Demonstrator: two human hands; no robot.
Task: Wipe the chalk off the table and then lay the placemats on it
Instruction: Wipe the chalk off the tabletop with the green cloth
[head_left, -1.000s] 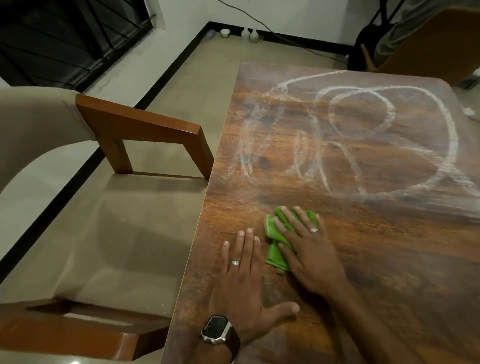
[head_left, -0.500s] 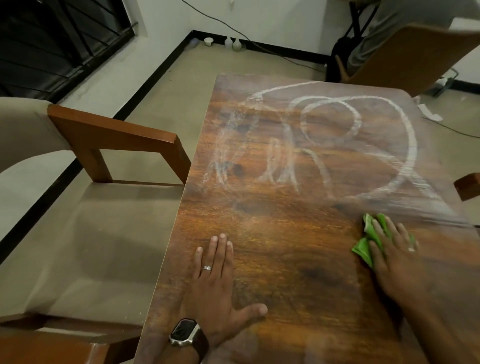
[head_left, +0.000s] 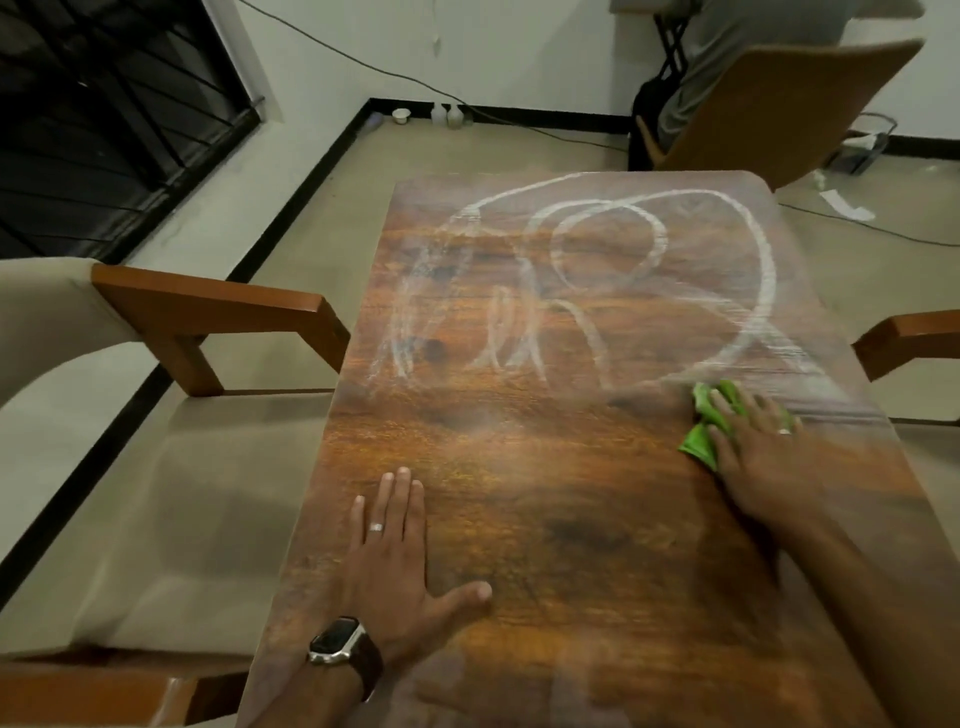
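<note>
Beige floor (head_left: 332, 218) under dim light, white wall (head_left: 519, 47) with black skirting far off, dark barred window (head_left: 104, 114) left, cushioned wooden armchair (head_left: 208, 306) near left.

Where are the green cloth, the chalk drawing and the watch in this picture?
cloth (head_left: 698, 441): head view, on its lower green fold beside the fingers.
chalk (head_left: 768, 260): head view, on the thick outer arc.
watch (head_left: 336, 640): head view, on its dark face.
</note>
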